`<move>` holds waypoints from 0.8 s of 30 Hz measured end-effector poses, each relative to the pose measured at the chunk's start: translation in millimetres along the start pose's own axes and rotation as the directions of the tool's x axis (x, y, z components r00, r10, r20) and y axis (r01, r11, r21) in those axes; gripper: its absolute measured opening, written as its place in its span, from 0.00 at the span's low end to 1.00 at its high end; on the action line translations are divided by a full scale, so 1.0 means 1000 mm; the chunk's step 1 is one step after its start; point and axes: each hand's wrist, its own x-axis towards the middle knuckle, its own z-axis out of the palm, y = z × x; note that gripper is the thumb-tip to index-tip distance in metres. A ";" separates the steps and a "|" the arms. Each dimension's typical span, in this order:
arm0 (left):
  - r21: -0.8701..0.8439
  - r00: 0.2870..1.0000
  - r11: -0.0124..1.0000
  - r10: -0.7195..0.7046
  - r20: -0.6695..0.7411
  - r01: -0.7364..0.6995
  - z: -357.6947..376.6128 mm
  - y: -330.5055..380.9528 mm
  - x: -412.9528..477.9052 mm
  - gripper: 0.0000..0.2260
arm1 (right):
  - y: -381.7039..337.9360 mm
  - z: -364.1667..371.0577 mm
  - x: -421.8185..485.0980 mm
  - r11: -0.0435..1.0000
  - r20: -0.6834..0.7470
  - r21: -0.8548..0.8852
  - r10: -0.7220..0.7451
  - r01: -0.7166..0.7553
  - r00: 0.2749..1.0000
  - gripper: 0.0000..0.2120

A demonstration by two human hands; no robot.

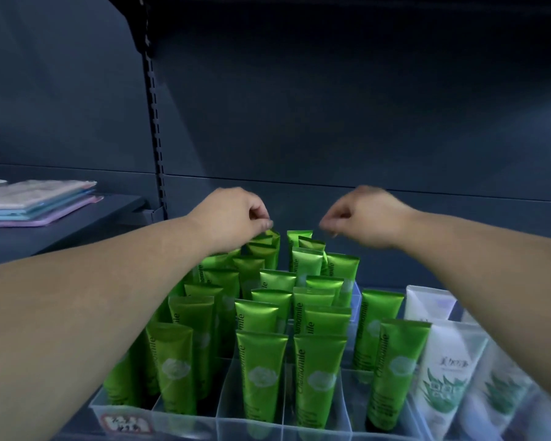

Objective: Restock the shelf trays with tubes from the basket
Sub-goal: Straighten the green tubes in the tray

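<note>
A shop: dark metal shelving with a slotted upright (155, 122), clear divided trays (223, 418) of identical green tubes (261, 370), a price label (125, 424) in front.

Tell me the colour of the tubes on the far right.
Those tubes are white with a green leaf print, clearest in the head view.

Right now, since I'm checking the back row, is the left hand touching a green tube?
Touching: the head view shows the left hand pinching the top edge of the rear green tube.
</note>
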 end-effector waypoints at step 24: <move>0.157 0.984 0.983 0.065 0.167 -0.091 0.024 0.060 0.026 0.12 | 0.040 0.005 -0.015 0.996 0.209 0.070 0.039 -0.055 0.977 0.12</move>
